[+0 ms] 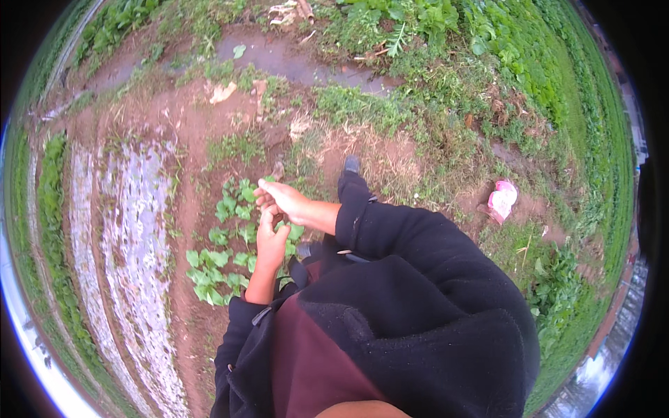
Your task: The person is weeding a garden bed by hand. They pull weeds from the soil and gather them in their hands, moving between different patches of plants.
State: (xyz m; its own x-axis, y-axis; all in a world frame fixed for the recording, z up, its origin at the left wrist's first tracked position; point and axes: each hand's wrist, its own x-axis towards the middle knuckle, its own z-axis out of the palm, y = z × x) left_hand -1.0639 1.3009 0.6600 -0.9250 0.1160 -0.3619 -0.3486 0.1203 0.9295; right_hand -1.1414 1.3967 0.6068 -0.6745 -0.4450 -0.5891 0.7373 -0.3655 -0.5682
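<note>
My two bare hands are close together in front of my body, over a patch of leafy green plants [209, 271]. The right hand [285, 201] reaches in from the right, its palm partly turned up and its fingers slightly curled. Just below it, the left hand [272, 237] has bent fingers that meet or overlap the right hand's fingertips. No object shows between them, but the curled fingers hide part of the space there. Dark sleeves are pushed back from both wrists. One dark shoe [352, 164] stands on the soil beyond the right forearm.
A muddy water channel [292, 65] crosses the ground ahead. Beds covered with perforated plastic film [138, 219] run along the left. A pink and white bag [502, 201] lies on the soil at the right. Dense leafy crop rows [538, 68] grow at the upper right.
</note>
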